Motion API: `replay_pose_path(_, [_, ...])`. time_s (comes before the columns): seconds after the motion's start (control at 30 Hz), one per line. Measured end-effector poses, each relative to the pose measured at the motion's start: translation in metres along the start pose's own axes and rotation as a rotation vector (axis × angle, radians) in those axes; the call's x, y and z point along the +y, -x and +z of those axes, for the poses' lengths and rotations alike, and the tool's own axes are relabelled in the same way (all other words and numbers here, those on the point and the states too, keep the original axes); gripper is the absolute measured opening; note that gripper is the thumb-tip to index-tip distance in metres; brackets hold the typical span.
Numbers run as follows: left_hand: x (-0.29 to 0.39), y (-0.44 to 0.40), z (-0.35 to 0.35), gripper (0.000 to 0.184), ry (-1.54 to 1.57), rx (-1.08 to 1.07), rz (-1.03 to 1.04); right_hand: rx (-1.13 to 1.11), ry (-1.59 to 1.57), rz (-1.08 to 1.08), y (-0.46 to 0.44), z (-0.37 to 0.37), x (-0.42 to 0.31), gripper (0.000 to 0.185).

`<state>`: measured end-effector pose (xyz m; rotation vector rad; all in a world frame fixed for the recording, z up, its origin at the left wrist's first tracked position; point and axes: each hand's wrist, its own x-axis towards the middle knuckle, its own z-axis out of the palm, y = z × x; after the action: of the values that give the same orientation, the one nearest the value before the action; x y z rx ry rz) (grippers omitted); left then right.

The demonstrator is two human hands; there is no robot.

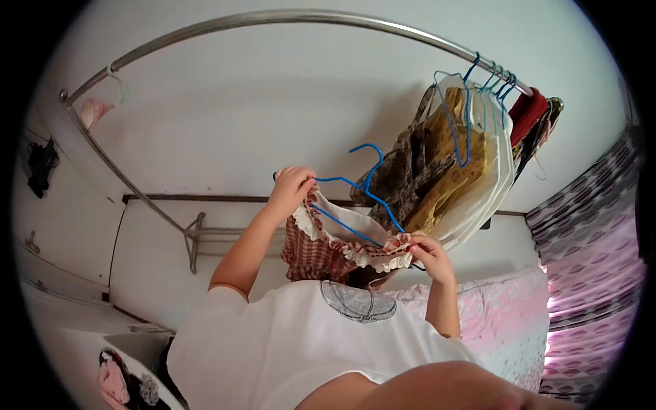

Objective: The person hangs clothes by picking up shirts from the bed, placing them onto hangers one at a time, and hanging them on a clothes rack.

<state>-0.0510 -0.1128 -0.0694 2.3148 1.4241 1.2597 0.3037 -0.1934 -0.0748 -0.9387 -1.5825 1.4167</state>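
Your L hand [294,186] is closed on one end of the blue hanger [370,186], w/ a bit of cloth by the thumb. Your R hand [432,257] has a tight pinch on the frilly neck edge of the red check top [307,254], nr the hanger's other end. No wide gap shows in either grip. I can't tell how hard you squeeze.

The top is in front of your chest, btwn your two hands, below the metal rail [301,19]. The hanger's hook sticks up, free of the cloth, and its low bar shows in the neck hole.

To do this bit well, hold the hanger firm w/ your L hand so it can't spin. Use R thumb + fingertips to ease the neck edge along the wire, a bit at a time. Go soft on the cream frill [305,223], b/c a hard tug could rip it or bunch it up. Watch the dark tip by your R hand; it might snag the cloth. Check both sides sit even, w/ no folds under the wire. Mind the hook too, so it doesn't catch the hung clothes [467,174] just past your R side.
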Motion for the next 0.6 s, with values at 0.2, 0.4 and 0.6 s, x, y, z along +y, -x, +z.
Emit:
replay_pose_path(0.2, [0.000,-0.045,0.015,0.028,-0.073,0.035,0.011,0.145,-0.079,0.006,-0.026,-0.004,-0.003,0.015])
replay_pose_path(0.4, [0.054,-0.096,0.033,0.062,0.046,-0.121,0.162,0.471,-0.034,-0.130,-0.062,0.013,-0.059,0.015])
replay_pose_path(0.6, [0.085,-0.119,0.037,0.059,0.329,-0.276,0.296,0.715,0.072,-0.370,-0.103,0.018,-0.093,0.016])
